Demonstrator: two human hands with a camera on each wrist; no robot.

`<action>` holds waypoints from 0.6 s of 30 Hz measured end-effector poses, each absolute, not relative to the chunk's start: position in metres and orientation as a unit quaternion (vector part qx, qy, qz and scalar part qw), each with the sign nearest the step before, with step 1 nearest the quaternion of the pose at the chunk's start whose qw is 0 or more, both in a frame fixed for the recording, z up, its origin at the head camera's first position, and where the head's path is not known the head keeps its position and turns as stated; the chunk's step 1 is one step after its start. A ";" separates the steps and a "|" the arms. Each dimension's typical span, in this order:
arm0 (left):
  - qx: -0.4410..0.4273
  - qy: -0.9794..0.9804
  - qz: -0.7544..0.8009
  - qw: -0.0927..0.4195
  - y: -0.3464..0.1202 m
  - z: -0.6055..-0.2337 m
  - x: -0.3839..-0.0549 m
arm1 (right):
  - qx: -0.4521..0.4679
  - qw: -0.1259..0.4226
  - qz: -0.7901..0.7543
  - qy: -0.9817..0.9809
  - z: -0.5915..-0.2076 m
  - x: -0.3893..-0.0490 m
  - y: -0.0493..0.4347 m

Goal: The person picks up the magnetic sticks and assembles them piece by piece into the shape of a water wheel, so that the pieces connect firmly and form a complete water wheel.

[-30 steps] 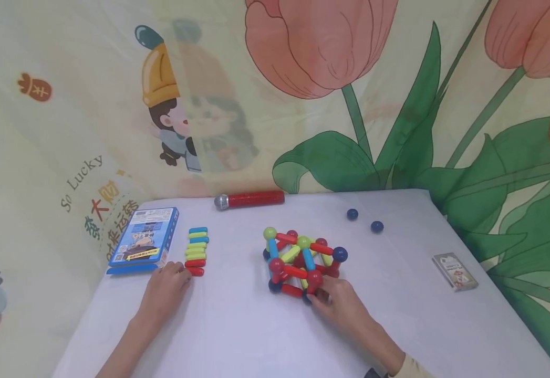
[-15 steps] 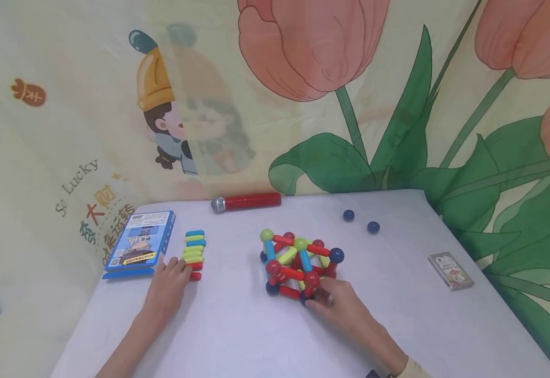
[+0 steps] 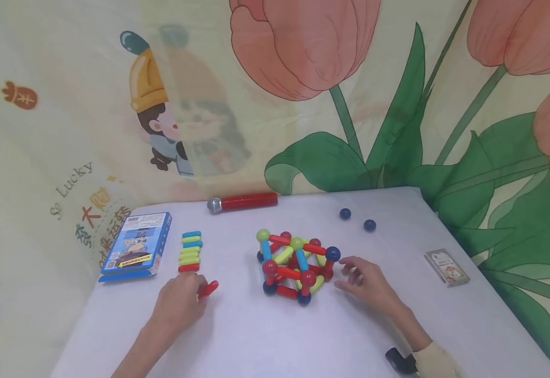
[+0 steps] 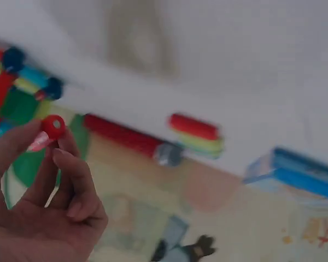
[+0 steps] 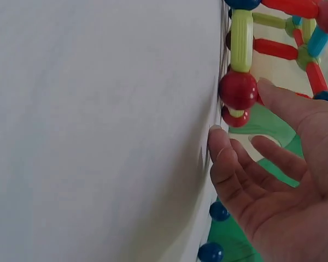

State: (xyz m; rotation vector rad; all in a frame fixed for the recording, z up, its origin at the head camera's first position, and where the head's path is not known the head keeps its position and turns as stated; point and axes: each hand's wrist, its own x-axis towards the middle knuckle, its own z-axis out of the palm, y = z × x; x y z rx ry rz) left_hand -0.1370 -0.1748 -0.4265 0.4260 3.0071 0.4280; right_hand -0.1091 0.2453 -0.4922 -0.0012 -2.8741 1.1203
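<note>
My left hand [image 3: 180, 304] pinches a red magnetic rod [image 3: 208, 289] between thumb and fingers, just over the table. In the left wrist view the rod's round end [image 4: 53, 126] faces the camera. Beside that hand a row of red, green and blue rods [image 3: 189, 253] lies on the cloth. A structure of rods and balls [image 3: 308, 278] stands mid-table. At its right side is my right hand [image 3: 369, 283], holding nothing, fingers loosely bent. In the right wrist view its fingertips are close to a red ball [image 5: 238, 90]; whether they touch I cannot tell.
Two dark blue balls [image 3: 370, 225] lie behind the structure to the right. A red microphone [image 3: 248, 201] lies at the back edge, a blue box [image 3: 135, 244] at the left, and a small card box [image 3: 447, 268] at the right.
My left hand has taken the nearest red rod from the row and moved right with it. My right hand has let go of the structure's near corner and shifted right.
</note>
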 end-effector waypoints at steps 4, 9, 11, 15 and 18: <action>0.171 0.935 0.289 0.112 -0.121 -0.370 -0.127 | 0.016 0.021 0.372 -0.928 -0.491 -0.114 0.237; 0.270 0.879 0.355 0.167 -0.049 -0.347 -0.135 | 0.035 0.023 0.377 -0.925 -0.501 -0.117 0.231; 0.271 0.881 0.347 0.172 -0.022 -0.350 -0.142 | 0.050 0.029 0.378 -0.924 -0.504 -0.117 0.231; 0.255 0.904 0.296 0.175 0.018 -0.356 -0.154 | 0.080 0.041 0.372 -0.924 -0.503 -0.119 0.232; 0.256 0.920 0.240 0.175 0.037 -0.359 -0.161 | 0.085 0.050 0.370 -0.924 -0.501 -0.119 0.235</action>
